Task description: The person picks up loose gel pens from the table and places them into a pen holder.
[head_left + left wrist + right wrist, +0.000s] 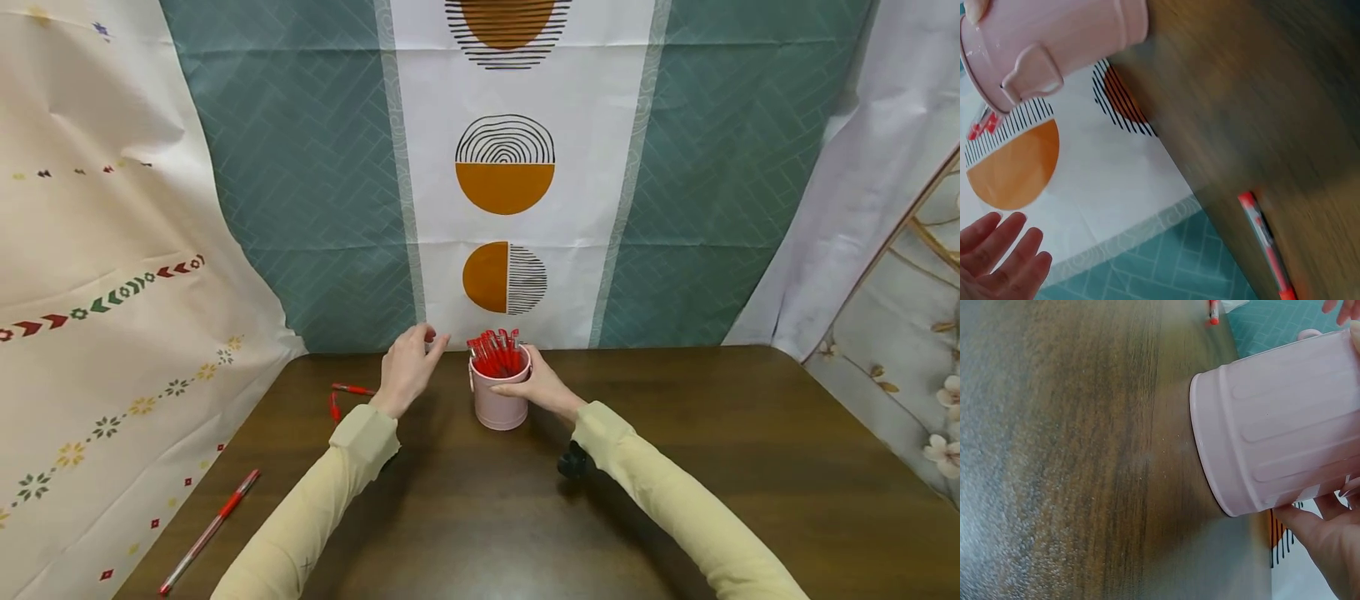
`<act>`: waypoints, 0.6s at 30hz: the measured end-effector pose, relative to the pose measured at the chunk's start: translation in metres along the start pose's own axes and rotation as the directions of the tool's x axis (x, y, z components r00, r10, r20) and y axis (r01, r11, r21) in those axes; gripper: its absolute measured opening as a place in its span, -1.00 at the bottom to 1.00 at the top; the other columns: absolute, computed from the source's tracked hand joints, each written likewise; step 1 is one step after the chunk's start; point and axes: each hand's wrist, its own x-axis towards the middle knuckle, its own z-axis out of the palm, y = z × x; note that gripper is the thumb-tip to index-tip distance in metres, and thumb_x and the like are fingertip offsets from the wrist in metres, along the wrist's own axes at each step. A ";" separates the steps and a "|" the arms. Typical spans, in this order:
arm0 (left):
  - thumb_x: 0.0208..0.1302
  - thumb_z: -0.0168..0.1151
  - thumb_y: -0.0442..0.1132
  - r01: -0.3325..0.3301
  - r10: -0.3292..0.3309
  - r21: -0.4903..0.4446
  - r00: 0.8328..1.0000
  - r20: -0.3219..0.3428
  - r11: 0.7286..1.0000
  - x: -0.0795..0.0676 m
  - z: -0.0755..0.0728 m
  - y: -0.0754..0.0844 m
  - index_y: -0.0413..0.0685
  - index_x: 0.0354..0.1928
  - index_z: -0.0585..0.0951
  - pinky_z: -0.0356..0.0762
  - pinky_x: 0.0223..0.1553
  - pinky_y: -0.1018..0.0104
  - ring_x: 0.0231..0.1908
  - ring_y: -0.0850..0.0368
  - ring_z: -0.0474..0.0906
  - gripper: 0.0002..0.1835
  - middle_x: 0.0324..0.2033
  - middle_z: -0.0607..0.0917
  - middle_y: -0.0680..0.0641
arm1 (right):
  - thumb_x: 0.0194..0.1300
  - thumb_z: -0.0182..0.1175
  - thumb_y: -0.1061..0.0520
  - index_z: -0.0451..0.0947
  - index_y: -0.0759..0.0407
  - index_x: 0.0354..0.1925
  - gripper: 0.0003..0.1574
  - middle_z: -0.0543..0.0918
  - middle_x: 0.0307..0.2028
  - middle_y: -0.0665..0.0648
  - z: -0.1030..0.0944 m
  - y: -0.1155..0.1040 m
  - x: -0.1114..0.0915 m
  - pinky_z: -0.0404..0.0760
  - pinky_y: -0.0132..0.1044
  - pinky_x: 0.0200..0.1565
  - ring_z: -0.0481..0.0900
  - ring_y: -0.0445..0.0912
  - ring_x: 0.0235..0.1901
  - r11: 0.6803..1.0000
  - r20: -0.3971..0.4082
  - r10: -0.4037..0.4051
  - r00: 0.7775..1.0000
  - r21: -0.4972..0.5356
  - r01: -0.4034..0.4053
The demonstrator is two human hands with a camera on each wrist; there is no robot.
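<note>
Near the back of the table stands a pink metal pail [501,410] with a small side handle [1035,72]. Several red pens [497,357] stick up out of it, their ends above the rim. My right hand [546,385] grips the pail from the right side, thumb across its front near the rim. In the right wrist view, part of this hand [1319,534] shows against the ribbed wall. My left hand [408,371] hovers just left of the pail, holding nothing. Its fingers [1019,247] are spread and relaxed in the left wrist view.
Two red pens lie behind my left forearm, one pen [352,389] near the back edge and another pen [335,408] partly hidden by the sleeve. A longer red-and-clear pen [210,533] lies at the table's left edge. Patterned cloth [322,208] hangs behind the brown table [480,517].
</note>
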 end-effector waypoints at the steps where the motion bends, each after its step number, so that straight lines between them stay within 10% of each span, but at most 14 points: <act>1: 0.27 0.06 0.02 -0.009 0.009 0.006 1.000 0.005 1.000 0.002 -0.001 -0.001 -0.18 -0.23 0.52 0.48 -0.36 0.10 -0.36 0.00 0.48 -0.64 -0.33 0.55 -0.08 | -0.16 0.46 -0.07 0.09 0.08 0.18 0.04 0.32 0.08 0.09 -0.003 0.000 0.000 0.34 -0.11 0.05 0.30 -0.04 0.06 1.000 -0.004 -0.005 1.000 -0.004 0.005; 8: 0.28 0.04 0.04 -0.052 0.050 0.036 0.996 0.076 0.998 0.006 -0.011 -0.008 -0.21 -0.20 0.51 0.49 -0.41 0.11 -0.37 -0.01 0.47 -0.60 -0.31 0.55 -0.13 | -0.12 0.44 0.01 0.09 0.09 0.16 -0.02 0.30 0.06 0.11 -0.015 -0.003 0.002 0.33 -0.06 0.05 0.28 -0.01 0.07 1.000 -0.043 -0.024 0.999 -0.008 0.024; 18: 0.27 0.06 0.02 0.029 -0.050 0.140 0.987 0.151 0.990 -0.034 -0.039 -0.052 -0.22 -0.26 0.49 0.43 -0.54 0.10 -0.44 -0.02 0.45 -0.63 -0.38 0.55 -0.14 | -0.16 0.46 -0.05 0.10 0.04 0.17 0.02 0.32 0.08 0.05 0.001 -0.001 -0.001 0.33 -0.10 0.05 0.29 -0.08 0.06 1.000 -0.005 0.017 1.000 -0.007 -0.017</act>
